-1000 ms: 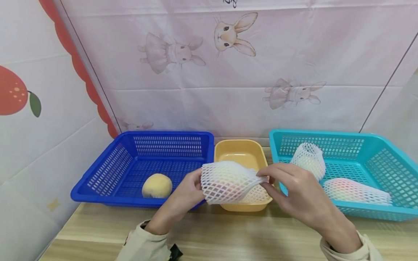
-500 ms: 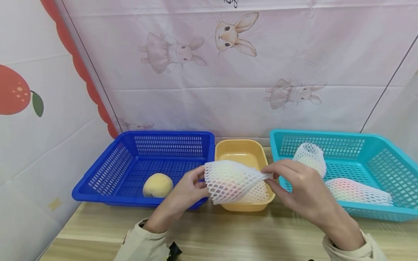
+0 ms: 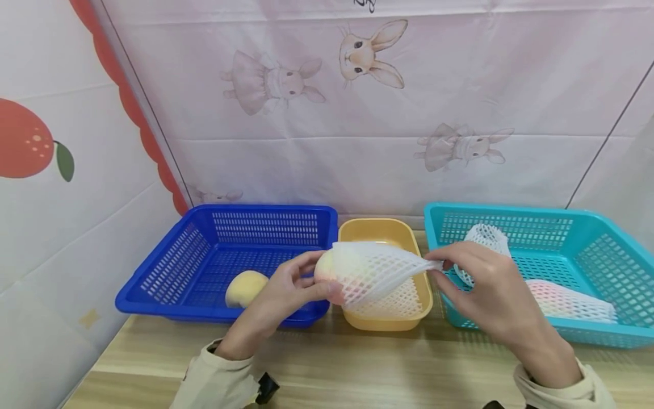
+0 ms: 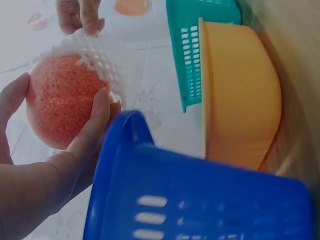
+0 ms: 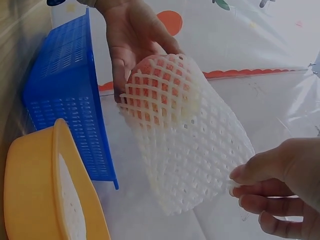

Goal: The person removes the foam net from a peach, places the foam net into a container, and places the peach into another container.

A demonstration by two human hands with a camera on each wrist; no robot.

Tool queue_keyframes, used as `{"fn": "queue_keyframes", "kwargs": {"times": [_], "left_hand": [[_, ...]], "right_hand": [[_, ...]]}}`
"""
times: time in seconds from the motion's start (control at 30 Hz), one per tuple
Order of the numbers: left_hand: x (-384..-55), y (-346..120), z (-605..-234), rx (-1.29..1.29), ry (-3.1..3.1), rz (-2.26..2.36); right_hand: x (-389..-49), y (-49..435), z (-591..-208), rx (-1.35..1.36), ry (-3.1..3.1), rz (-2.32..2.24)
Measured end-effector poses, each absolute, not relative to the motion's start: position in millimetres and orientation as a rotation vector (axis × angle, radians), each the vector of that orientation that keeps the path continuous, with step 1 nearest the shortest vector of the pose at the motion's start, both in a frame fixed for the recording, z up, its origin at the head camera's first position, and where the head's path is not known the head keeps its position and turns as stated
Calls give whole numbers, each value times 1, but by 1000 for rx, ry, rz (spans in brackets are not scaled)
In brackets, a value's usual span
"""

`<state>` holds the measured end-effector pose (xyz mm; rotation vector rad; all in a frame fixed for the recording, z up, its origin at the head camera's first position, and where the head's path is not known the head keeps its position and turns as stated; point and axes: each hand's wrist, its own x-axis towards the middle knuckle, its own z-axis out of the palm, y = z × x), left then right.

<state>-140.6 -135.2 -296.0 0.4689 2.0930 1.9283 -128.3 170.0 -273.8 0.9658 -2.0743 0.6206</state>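
Observation:
Over the yellow tub, my left hand [image 3: 288,292] grips a peach [image 3: 324,271] by its left end. A white foam net [image 3: 383,270] covers the rest of the fruit. The thumb and fingers of my right hand [image 3: 490,295] pinch the gathered tail of the net, which is stretched to the right. In the left wrist view, the red speckled side of the peach [image 4: 62,107] is bare, with the net's edge beyond it. The right wrist view shows the slack net [image 5: 200,160] hanging between fruit and right hand.
At left, a blue basket [image 3: 153,304] contains a bare yellow peach [image 3: 246,287]. The yellow tub [image 3: 380,325] between the baskets has an empty foam net [image 3: 401,301] in it. Two netted fruits [image 3: 569,302] lie in the teal basket [image 3: 633,267] at right. A patterned cloth hangs behind.
The right hand has moved right, pulling the net's tail along. The net has slid partly off the peach, baring its left end. The left hand still grips the peach.

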Motion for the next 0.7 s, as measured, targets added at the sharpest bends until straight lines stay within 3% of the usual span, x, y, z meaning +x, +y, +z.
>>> {"fn": "queue_keyframes", "kwargs": {"times": [0.33,0.7], "left_hand": [[-138,-169,-270,325,2321,1970],[-136,-172,-268,401,2306,1963]], "right_hand": [[-130,171,-273,799,-2110,547],[-142,161,-288,706,-2184,531]]}}
